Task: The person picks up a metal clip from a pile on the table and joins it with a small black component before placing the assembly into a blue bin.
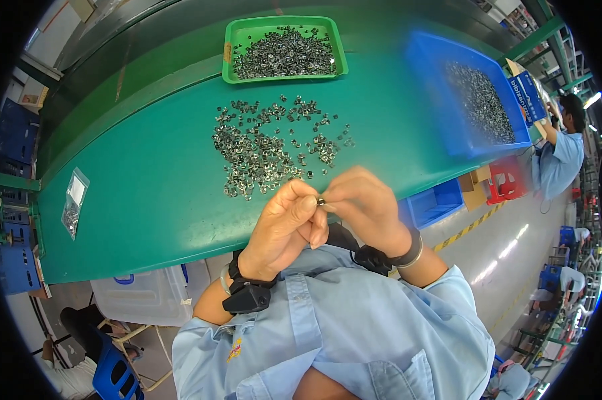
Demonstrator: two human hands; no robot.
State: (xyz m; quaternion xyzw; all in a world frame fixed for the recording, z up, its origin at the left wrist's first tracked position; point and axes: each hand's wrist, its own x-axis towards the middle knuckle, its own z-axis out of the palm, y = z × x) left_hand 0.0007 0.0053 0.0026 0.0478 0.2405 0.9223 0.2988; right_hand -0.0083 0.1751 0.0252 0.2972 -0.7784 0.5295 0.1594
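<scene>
My left hand (289, 223) and my right hand (367, 203) meet just above the near edge of the green table (147, 220). Between their fingertips is a small dark metal part (320, 201), pinched from both sides. The right hand is slightly blurred. Just beyond my hands lies a loose spread of small shiny metal parts (254, 157), densest on its left side. Behind the spread stands a green tray (284, 80) heaped with similar small parts.
To the right, a large blue bin (441, 87) holds many more small parts. A clear plastic bag (75, 200) lies at the table's left end. Below the right edge are a smaller blue bin (437, 203) and a red crate (507, 180). A co-worker (561, 157) stands far right.
</scene>
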